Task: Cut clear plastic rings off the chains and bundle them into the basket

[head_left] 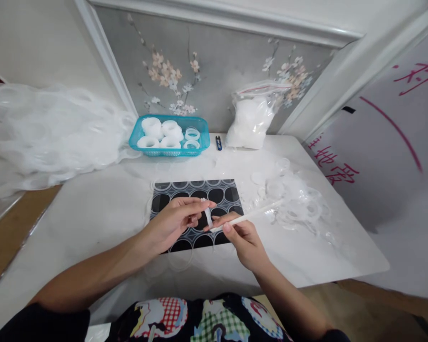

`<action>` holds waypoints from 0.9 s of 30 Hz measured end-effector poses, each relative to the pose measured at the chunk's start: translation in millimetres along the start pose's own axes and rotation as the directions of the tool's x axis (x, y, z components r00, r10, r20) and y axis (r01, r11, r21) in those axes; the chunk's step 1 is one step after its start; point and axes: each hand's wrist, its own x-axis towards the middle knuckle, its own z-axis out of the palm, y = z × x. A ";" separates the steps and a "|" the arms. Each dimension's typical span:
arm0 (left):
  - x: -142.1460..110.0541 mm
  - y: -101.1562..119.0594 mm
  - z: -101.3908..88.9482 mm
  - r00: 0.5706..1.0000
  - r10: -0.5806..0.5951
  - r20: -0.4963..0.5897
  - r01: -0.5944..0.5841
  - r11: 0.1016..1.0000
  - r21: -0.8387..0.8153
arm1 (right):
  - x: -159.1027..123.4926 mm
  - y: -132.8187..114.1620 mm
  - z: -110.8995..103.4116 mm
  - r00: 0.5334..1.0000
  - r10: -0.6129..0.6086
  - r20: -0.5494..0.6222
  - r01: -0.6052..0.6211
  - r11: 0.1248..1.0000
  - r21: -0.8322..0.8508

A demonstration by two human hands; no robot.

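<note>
My left hand (173, 218) pinches a small translucent white ring (208, 217), seen nearly edge-on, between thumb and fingers. In my right hand (248, 242) is a thin white stick (253, 212), gripped by thumb and fingers. The stick's near end is close to the ring's lower edge; whether they touch I cannot tell. My right fingertips are also at the ring's lower side. Both hands are above a black sheet (230, 194) printed with rows of pale circles, which lies on the white table (107, 209).
Behind the sheet, a blue basket (169, 152) holds several white rings. Small dark thread snips (218, 143) lie beside a zip bag (251, 118) of white material. Loose clear rings (303, 204) are scattered at right. A big heap of bagged rings (53, 133) fills the left.
</note>
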 end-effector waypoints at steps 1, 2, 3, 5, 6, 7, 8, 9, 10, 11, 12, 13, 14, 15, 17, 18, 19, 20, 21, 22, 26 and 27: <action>-1.2 0.1 1.0 1.000 -0.002 -0.005 0.002 1.000 0.012 | -0.9 0.1 -0.1 1.000 0.000 -0.005 0.000 1.000 -0.005; -2.3 0.2 2.3 1.000 -0.005 -0.010 0.006 1.000 0.025 | -1.7 0.0 -0.2 1.000 -0.006 -0.008 0.006 1.000 -0.007; -3.3 0.1 3.7 1.000 -0.007 -0.014 0.007 0.999 0.038 | -2.5 -0.1 -0.2 1.000 -0.015 -0.007 0.014 1.000 -0.010; -4.8 -0.2 6.3 1.000 -0.006 -0.009 0.007 0.999 0.053 | -4.1 -0.5 0.0 0.999 -0.036 -0.007 0.036 0.999 -0.020; -5.4 -0.3 7.3 1.000 -0.009 -0.004 0.009 0.999 0.051 | -5.0 -0.6 0.1 0.999 -0.045 -0.010 0.045 0.999 -0.029; -5.9 -0.5 8.1 1.000 -0.013 0.000 0.013 0.999 0.045 | -5.9 -0.6 0.2 0.999 -0.052 -0.016 0.052 0.998 -0.045; -6.3 -0.5 8.7 1.000 -0.020 0.002 0.020 0.999 0.041 | -6.7 -0.5 0.3 0.998 -0.060 -0.024 0.058 0.996 -0.067; -6.8 -0.4 9.1 1.000 -0.027 -0.002 0.027 0.999 0.038 | -7.4 -0.1 0.4 0.997 -0.066 -0.032 0.063 0.994 -0.093; -7.4 -0.2 9.3 0.999 -0.035 -0.007 0.035 0.999 0.039 | -8.0 0.3 0.4 0.997 -0.072 -0.040 0.066 0.991 -0.119; -8.0 0.1 9.5 0.999 -0.043 -0.011 0.043 0.998 0.041 | -8.5 0.9 0.5 0.996 -0.077 -0.046 0.070 0.988 -0.140; -8.8 0.5 9.7 0.999 -0.053 -0.015 0.053 0.998 0.045 | -8.9 1.4 0.5 0.995 -0.082 -0.051 0.074 0.986 -0.152; -9.6 1.1 9.9 0.998 -0.064 -0.017 0.065 0.997 0.047 | -9.3 1.9 0.6 0.995 -0.086 -0.053 0.077 0.985 -0.157; -10.6 1.7 10.3 0.997 -0.077 -0.016 0.078 0.996 0.046 | -9.5 2.2 0.8 0.995 -0.088 -0.054 0.079 0.984 -0.158; -11.6 2.4 10.6 0.996 -0.090 -0.014 0.090 0.995 0.042 | -9.8 2.3 0.9 0.994 -0.091 -0.055 0.082 0.984 -0.158; -13.6 3.8 11.3 0.994 -0.111 -0.007 0.111 0.993 0.028 | -10.4 1.8 1.4 0.994 -0.095 -0.058 0.085 0.985 -0.150; -14.4 4.4 11.6 0.993 -0.118 -0.006 0.118 0.993 0.020 | -10.6 1.2 1.6 0.994 -0.091 -0.059 0.083 0.987 -0.139; -15.2 4.8 11.7 0.992 -0.125 -0.005 0.125 0.992 0.012 | -10.8 0.4 1.8 0.995 -0.086 -0.057 0.079 0.989 -0.121; -15.7 5.0 11.6 0.991 -0.130 -0.004 0.130 0.991 0.007 | -10.8 -0.3 1.9 0.995 -0.082 -0.053 0.076 0.992 -0.102; -16.0 5.0 11.4 0.991 -0.134 -0.002 0.134 0.991 0.006 | -10.8 -1.0 1.8 0.996 -0.079 -0.048 0.075 0.994 -0.083; -16.1 4.7 11.0 0.991 -0.135 0.002 0.135 0.991 0.008 | -10.7 -1.4 1.6 0.996 -0.078 -0.041 0.075 0.995 -0.072; -15.0 1.7 9.1 0.994 -0.108 0.034 0.107 0.994 0.031 | -10.4 -0.1 0.4 0.995 -0.094 -0.041 0.088 0.988 -0.128; -14.6 1.0 8.9 0.994 -0.102 0.039 0.101 0.994 0.041 | -10.4 0.7 0.3 0.994 -0.097 -0.046 0.089 0.985 -0.150</action>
